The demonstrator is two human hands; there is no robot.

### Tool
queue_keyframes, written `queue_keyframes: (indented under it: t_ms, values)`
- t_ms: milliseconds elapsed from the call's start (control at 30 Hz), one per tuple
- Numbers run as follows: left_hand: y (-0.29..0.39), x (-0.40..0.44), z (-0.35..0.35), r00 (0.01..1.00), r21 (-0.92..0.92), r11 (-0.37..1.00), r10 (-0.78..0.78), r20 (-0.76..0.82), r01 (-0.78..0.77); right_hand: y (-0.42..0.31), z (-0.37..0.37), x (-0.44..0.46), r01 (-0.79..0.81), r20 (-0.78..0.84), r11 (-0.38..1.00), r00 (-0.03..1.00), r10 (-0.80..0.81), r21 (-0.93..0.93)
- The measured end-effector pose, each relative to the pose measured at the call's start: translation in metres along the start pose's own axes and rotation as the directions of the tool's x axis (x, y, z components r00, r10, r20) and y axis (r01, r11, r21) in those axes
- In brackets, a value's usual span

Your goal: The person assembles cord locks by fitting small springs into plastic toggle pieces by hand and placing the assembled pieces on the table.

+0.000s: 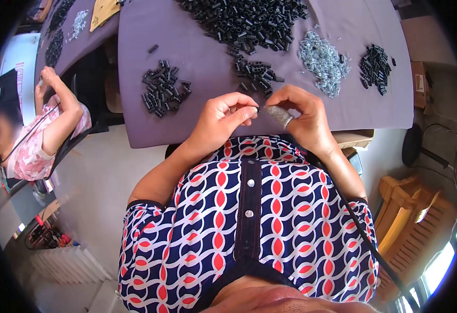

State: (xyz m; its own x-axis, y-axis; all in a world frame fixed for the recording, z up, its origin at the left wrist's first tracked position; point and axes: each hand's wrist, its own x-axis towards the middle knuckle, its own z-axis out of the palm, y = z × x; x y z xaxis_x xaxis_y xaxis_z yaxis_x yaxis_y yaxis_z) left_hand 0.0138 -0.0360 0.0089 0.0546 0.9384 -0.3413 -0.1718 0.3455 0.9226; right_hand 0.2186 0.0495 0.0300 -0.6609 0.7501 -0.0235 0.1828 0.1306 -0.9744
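My left hand (222, 119) is closed in a pinch, with the dark end of a small black plastic piece (258, 109) showing at its fingertips. Facing it, my right hand (306, 116) has its fingers curled in, its thumb wrapped in a grey covering (279, 116). What the right fingers hold, if anything, is hidden. Just beyond both hands is a small pile of black tubes (259, 74). Another pile of black tubes (165, 88) lies to the left. On the right are a heap of clear small parts (322, 60) and a pile of thin black pieces (376, 69).
A large heap of black tubes (249, 23) covers the far middle of the purple tablecloth (202, 57). At left, a co-worker (40, 120) sits by another table with similar piles. A wooden chair (411, 214) stands at the lower right.
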Motion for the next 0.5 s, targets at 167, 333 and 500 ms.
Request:
queue_keyframes:
  t_ms: [167, 333, 500]
  values:
    - [0.002, 0.001, 0.001, 0.999, -0.031, 0.999, 0.039, -0.009, -0.039, 0.001, -0.003, 0.000, -0.109, -0.015, 0.978, 0.993, 0.114, 0.177]
    - [0.001, -0.001, 0.007, 1.000, -0.020, 1.000, 0.021, -0.010, -0.021, -0.004, 0.003, 0.004, -0.073, 0.074, 0.997, 0.995, 0.070, 0.036]
    - [-0.004, -0.003, 0.001, 0.997, -0.004, 1.000, -0.030, 0.069, 0.031, -0.003, -0.003, 0.003, -0.197, 0.159, 0.970, 0.972, 0.174, 0.142]
